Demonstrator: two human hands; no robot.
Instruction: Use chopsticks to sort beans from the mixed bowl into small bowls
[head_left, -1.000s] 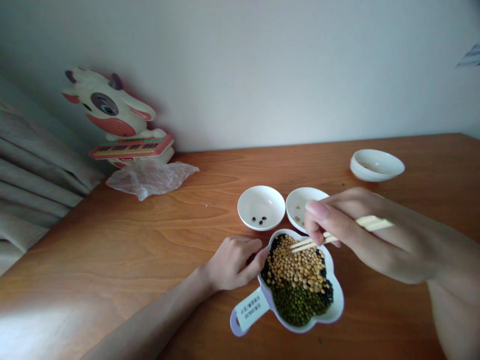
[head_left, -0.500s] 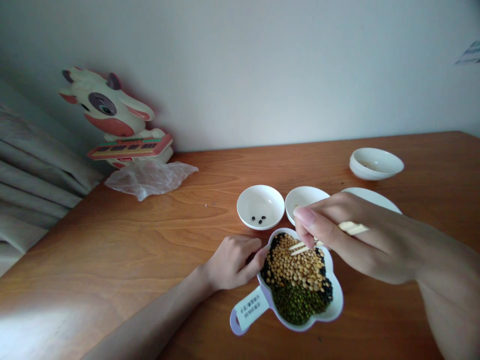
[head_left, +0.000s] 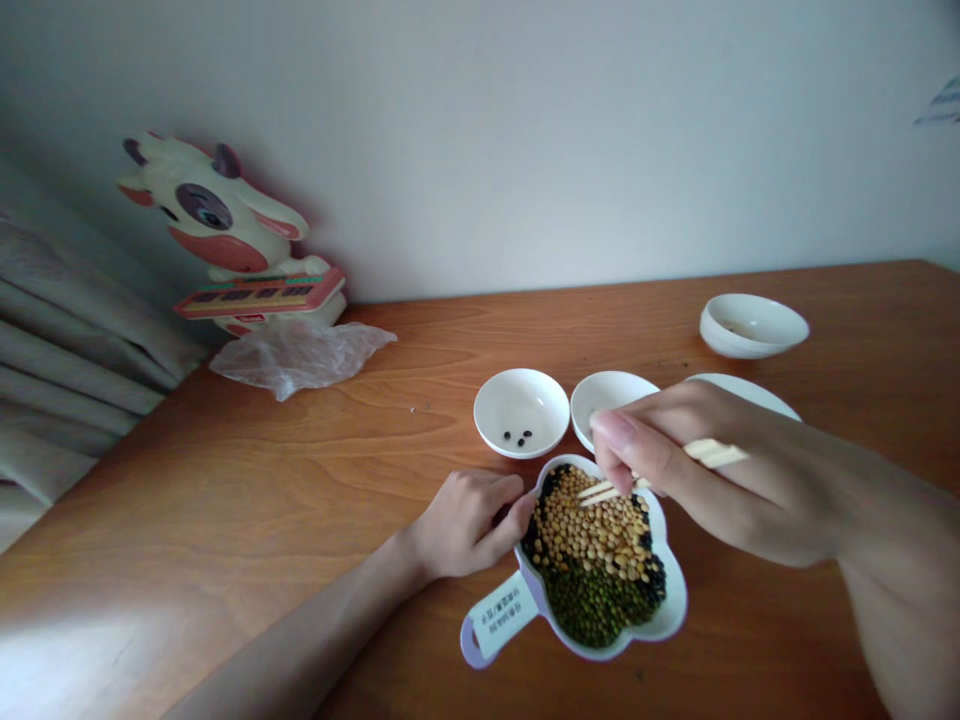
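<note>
Yellow soybeans (head_left: 592, 535), green mung beans (head_left: 596, 605) and black beans (head_left: 656, 580) fill a cloud-shaped bowl (head_left: 675, 610) with a labelled lilac handle. At its left rim, my left hand (head_left: 469, 525) is closed, thumb and fingers against the edge. My right hand (head_left: 705, 475) grips wooden chopsticks (head_left: 602, 492). Their tips, slightly apart, touch or hover just over the soybeans; whether a bean is between them I cannot tell. Behind the handled bowl stands a white bowl (head_left: 491, 415) with three black beans (head_left: 520, 441). My right hand partly covers a second white bowl (head_left: 615, 385).
A white dish (head_left: 742, 388) is partly hidden behind my right hand. Farther back at right sits another white bowl (head_left: 750, 340) with something small and pale inside. At the back left are a cow-shaped toy keyboard (head_left: 262, 290) and a crumpled plastic bag (head_left: 300, 360).
The chopstick tips have drawn slightly closer together over the soybeans. My right hand has shifted a touch to the right; my left hand stays at the rim.
</note>
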